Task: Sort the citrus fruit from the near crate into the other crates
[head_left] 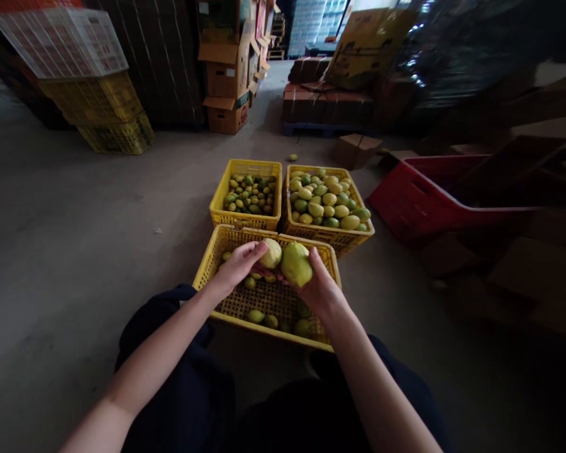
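Observation:
Above the near yellow crate (264,330), my left hand (239,265) is closed around a pale yellow-green lemon (271,254). Beside it, my right hand (319,290) grips a larger, greener lemon (297,264). The two fruits are held close together, and the fingers beneath them are partly hidden. Several green lemons (255,316) lie on the perforated bottom of this crate, along its near and far sides. Behind it on the left stands a yellow crate (213,211) of small green and yellow lemons. The crate (365,236) on the right is heaped with larger ones.
A red bin (396,198) with cardboard stands at the right. Stacked crates (94,100) are at the back left, next to cardboard boxes (224,82). One loose lemon (293,157) and an open carton (356,150) lie on the floor beyond the crates.

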Action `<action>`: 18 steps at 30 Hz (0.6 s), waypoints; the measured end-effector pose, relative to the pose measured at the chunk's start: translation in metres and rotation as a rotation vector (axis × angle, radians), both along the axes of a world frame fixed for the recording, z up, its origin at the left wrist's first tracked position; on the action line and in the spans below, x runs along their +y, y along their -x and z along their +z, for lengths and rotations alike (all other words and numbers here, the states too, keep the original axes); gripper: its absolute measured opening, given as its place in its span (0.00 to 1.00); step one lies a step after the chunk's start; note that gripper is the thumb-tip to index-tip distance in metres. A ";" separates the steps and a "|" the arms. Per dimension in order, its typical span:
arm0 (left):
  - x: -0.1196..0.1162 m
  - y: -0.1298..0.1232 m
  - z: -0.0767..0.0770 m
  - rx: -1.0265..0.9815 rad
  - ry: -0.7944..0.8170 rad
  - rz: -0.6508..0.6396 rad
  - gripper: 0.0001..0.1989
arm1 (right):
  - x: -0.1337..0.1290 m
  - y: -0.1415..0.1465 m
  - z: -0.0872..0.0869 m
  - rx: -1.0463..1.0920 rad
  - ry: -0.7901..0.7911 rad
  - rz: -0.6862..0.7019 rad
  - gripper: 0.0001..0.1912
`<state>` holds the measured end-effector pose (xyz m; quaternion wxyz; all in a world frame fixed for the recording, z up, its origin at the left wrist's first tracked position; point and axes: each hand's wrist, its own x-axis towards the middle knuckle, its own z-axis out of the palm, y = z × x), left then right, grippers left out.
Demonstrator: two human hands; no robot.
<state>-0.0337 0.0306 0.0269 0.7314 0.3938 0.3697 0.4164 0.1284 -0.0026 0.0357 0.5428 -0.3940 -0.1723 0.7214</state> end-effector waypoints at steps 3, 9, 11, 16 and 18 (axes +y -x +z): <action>0.003 -0.001 -0.010 -0.007 0.083 -0.058 0.24 | 0.000 0.000 0.001 0.009 0.028 0.100 0.20; 0.001 -0.004 -0.008 -0.046 0.131 -0.020 0.19 | 0.003 0.000 -0.002 0.055 0.058 0.068 0.16; 0.002 -0.005 0.000 -0.063 0.097 0.046 0.16 | 0.003 -0.002 -0.003 0.018 0.042 0.017 0.11; 0.012 -0.002 -0.009 0.028 0.015 0.118 0.15 | 0.006 -0.008 -0.004 -0.030 0.104 -0.058 0.07; 0.006 -0.002 -0.030 0.094 0.086 0.016 0.10 | 0.008 -0.012 -0.002 -0.002 0.173 -0.055 0.04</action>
